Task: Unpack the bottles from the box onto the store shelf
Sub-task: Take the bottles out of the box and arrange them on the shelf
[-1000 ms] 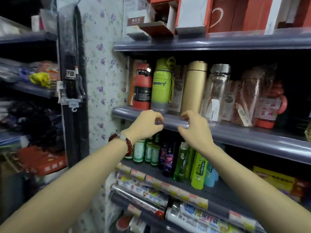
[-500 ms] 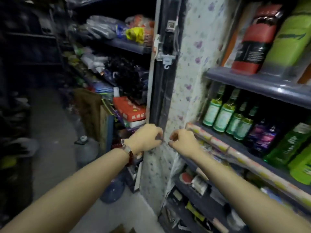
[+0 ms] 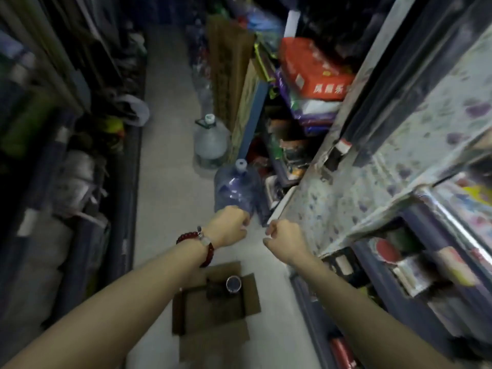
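— Inspector, where does the box (image 3: 213, 312) sit relative to the hands?

— On the aisle floor (image 3: 165, 182), flaps open, directly below both forearms. The left hand (image 3: 229, 230) and right hand (image 3: 285, 239) hang above and beyond it, side by side but apart, touching nothing.

— Their state?

— Both loosely curled, holding nothing.

— Count of stock?

— One bottle (image 3: 233, 284) visible in the box, upright, cap toward the camera, at the far end. Any others: cannot tell. Two large water jugs stand further up the aisle, the clear one (image 3: 210, 141) behind the blue one (image 3: 237, 186). The store shelf (image 3: 399, 262) runs along the right.
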Available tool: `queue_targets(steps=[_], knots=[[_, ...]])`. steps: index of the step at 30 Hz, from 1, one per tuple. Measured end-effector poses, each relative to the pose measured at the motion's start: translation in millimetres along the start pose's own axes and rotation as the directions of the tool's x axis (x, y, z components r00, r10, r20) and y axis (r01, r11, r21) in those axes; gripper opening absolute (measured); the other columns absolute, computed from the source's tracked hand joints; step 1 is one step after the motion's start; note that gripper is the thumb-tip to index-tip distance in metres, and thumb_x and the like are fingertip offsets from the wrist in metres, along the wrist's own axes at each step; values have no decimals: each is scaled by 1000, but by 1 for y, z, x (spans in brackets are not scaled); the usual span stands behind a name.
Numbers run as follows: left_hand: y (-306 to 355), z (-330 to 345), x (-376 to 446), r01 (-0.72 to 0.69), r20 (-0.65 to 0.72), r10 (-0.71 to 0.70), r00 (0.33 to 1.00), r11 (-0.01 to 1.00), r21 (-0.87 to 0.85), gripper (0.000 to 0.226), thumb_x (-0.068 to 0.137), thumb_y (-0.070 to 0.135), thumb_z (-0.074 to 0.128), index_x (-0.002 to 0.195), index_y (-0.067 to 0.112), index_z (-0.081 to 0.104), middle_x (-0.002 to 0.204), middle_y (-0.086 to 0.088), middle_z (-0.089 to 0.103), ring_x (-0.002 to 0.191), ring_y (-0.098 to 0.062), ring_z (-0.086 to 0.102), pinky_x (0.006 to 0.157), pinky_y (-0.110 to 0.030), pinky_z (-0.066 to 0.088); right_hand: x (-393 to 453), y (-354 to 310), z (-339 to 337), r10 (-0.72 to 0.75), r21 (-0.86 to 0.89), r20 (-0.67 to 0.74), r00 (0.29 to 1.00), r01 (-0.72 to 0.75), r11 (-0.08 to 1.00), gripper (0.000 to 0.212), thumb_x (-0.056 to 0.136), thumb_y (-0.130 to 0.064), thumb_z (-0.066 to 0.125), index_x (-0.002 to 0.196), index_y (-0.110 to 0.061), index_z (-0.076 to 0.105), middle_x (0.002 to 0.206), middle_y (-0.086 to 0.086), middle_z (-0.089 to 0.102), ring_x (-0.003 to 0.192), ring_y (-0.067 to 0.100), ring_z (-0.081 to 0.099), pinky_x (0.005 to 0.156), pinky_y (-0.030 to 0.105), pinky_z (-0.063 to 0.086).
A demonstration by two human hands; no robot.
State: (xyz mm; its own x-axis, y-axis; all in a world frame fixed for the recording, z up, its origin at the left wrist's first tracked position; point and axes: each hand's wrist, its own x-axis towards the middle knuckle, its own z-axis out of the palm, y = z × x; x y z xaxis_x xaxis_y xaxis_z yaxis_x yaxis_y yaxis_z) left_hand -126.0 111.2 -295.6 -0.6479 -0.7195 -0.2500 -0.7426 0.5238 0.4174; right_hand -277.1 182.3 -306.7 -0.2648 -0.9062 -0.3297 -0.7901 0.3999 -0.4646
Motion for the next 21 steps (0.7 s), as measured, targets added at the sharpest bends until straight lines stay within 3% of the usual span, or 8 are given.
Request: queue_targets(steps=[2, 4, 8, 14, 17, 21], knots=[[-22, 40, 5, 60, 20, -59, 998, 998, -37, 23, 86, 15, 58, 108, 10, 63, 117, -14, 60, 108, -32, 57, 88, -36, 45, 12, 19, 41, 6, 15, 44, 999, -7, 1000, 13, 75, -19, 65, 87, -20, 62, 93, 8, 64, 92, 27, 63, 70, 24, 40], [-45, 81, 12, 113, 33, -112, 993, 991, -65, 29, 89, 18, 58, 117, 12, 61, 121, -12, 57, 110, -29, 56, 90, -35, 44, 23, 40, 80, 16, 9, 99, 995, -17, 1000, 12, 77, -21, 65, 88, -20, 61, 91, 3, 58, 92, 25, 61, 70, 23, 38], [-89, 161, 22, 193, 51, -189, 981, 978, -84, 32, 91, 25, 56, 121, 14, 59, 120, -9, 55, 109, -26, 55, 89, -34, 45, 43, 81, 158, 14, 2, 116, 993, -14, 1000, 16, 83, -23, 63, 94, -12, 63, 89, 1, 55, 90, 24, 59, 70, 25, 39], [-160, 275, 34, 281, 49, -277, 960, 951, -131, 34, 90, 23, 52, 121, 12, 59, 117, -13, 54, 108, -31, 56, 87, -36, 47, 74, 144, 274, 11, 28, 112, 994, -14, 1000, 31, 87, -30, 61, 109, -9, 59, 108, 12, 58, 99, 27, 57, 77, 32, 45], [-196, 333, 34, 286, 65, -279, 958, 946, -151, 36, 89, 29, 55, 122, 14, 56, 118, -7, 54, 109, -27, 55, 87, -35, 47, 89, 170, 329, 19, 22, 97, 995, -21, 1000, 30, 87, -34, 61, 102, -8, 56, 99, 8, 55, 92, 26, 57, 72, 33, 45], [-231, 403, 32, 338, 65, -331, 941, 920, -200, 44, 90, 37, 57, 129, 19, 50, 132, -5, 51, 118, -25, 49, 97, -42, 46, 107, 200, 397, -26, 67, 57, 998, 22, 998, 30, 84, -42, 62, 96, -16, 53, 100, 4, 52, 93, 21, 54, 66, 26, 33]])
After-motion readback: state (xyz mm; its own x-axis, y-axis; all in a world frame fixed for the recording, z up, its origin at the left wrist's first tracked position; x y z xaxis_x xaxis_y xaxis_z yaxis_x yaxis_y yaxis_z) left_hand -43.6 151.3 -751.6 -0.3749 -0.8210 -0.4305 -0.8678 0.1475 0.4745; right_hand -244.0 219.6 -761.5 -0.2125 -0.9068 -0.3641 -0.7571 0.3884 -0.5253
